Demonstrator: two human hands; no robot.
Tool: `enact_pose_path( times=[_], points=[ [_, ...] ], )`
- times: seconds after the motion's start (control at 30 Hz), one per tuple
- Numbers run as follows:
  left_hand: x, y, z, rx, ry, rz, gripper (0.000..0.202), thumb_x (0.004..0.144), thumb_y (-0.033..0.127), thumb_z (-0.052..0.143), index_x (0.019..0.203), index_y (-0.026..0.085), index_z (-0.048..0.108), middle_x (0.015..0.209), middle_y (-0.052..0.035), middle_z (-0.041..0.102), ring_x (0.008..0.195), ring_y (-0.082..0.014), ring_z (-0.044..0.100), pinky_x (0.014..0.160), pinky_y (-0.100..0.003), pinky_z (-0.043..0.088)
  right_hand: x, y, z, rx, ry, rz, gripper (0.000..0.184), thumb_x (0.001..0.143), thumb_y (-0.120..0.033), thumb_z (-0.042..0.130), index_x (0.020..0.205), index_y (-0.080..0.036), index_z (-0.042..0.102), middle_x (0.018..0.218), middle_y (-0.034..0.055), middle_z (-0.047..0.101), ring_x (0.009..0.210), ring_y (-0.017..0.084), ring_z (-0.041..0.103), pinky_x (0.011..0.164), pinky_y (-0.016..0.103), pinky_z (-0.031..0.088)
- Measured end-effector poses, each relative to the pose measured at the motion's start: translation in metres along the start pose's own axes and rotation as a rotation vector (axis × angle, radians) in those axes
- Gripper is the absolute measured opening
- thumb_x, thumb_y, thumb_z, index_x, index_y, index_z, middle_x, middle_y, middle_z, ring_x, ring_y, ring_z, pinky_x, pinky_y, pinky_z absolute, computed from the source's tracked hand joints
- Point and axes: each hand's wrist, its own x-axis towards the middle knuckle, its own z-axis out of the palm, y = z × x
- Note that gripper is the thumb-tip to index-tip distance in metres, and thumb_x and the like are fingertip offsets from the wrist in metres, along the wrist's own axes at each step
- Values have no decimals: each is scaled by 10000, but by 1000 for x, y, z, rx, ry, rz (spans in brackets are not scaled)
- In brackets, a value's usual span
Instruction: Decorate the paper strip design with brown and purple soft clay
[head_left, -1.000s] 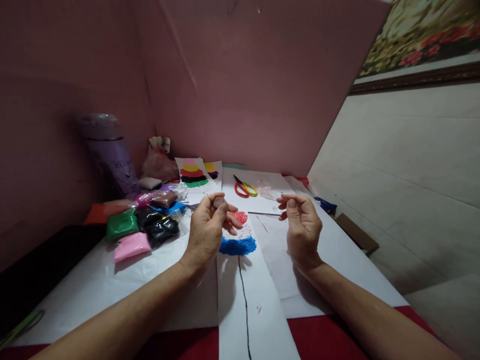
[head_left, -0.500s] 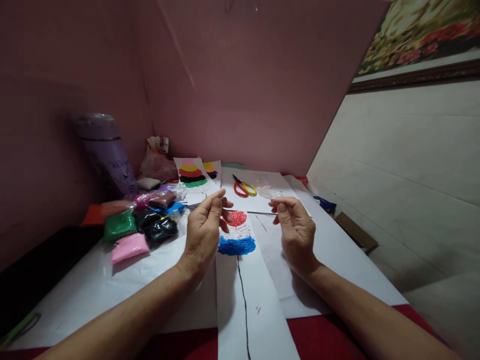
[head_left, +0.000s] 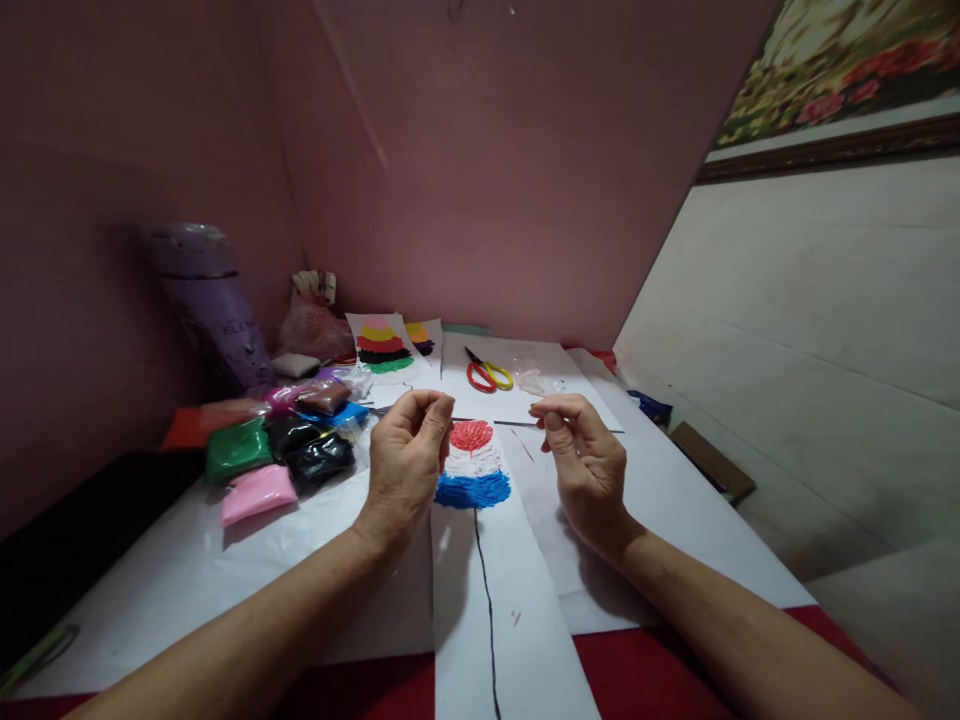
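Both bare forearms reach forward from the lower corners, angling inward. The left hand [head_left: 403, 470] is raised above its wrist [head_left: 366, 535], fingers curled in, thumb pressed toward the bent index finger. The right hand [head_left: 591, 465] faces it, well apart, fingers loosely bent and the thumb [head_left: 559, 436] near the index finger; whether they touch is unclear.
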Motion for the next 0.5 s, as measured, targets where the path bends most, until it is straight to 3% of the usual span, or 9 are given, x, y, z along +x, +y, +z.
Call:
enact_pose_path(
  times=[0.23,0.5],
  points=[
    [3,0,0,52,82,22,205,746,180,649,945,133,629,687,8,591,583,-100,534,550,-206,444,-1,0,0,-5,-19,-32,127,948,-229,489,952,-225,617,916,36,601,829,189,571,645,322,467],
    [1,-2,0,-7,-5,-18,132,787,188,620,908,140,600,592,25,568,519,-92,503,518,-202,421,-3,-1,1,-5,-64,-20,134,950,-239,483,976,-234,614,895,29,615,813,182,593,687,336,493]
  ],
)
